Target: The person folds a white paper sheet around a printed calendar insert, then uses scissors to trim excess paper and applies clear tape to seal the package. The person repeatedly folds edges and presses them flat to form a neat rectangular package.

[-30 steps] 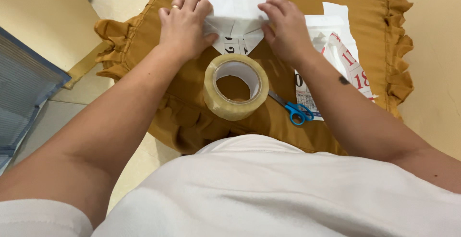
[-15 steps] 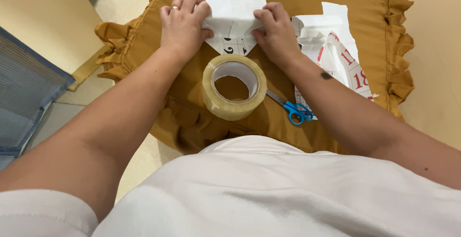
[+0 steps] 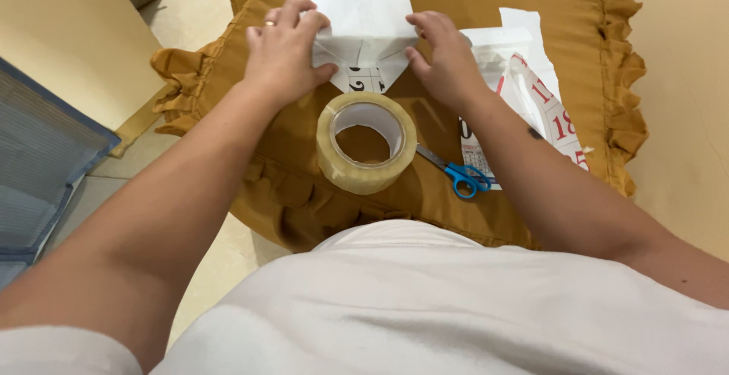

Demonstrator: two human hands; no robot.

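A white sheet of paper (image 3: 357, 3) lies on a mustard-coloured cushion (image 3: 456, 64), its near end folded into a point. My left hand (image 3: 285, 48) presses down the left folded corner, with a ring on one finger. My right hand (image 3: 444, 56) presses the right folded corner. Both hands rest flat on the paper, fingers curled over the folds. Just below the paper's point stands a roll of clear packing tape (image 3: 367, 142), between my forearms.
Blue-handled scissors (image 3: 459, 176) lie right of the tape, partly under my right forearm. Calendar sheets (image 3: 531, 94) with red numbers lie on the cushion's right side. A blue-grey mat (image 3: 38, 170) is on the floor at left.
My right hand has slid left along the fold toward the paper's centre line. My left hand has stayed on the left corner, its fingers shifting slightly.
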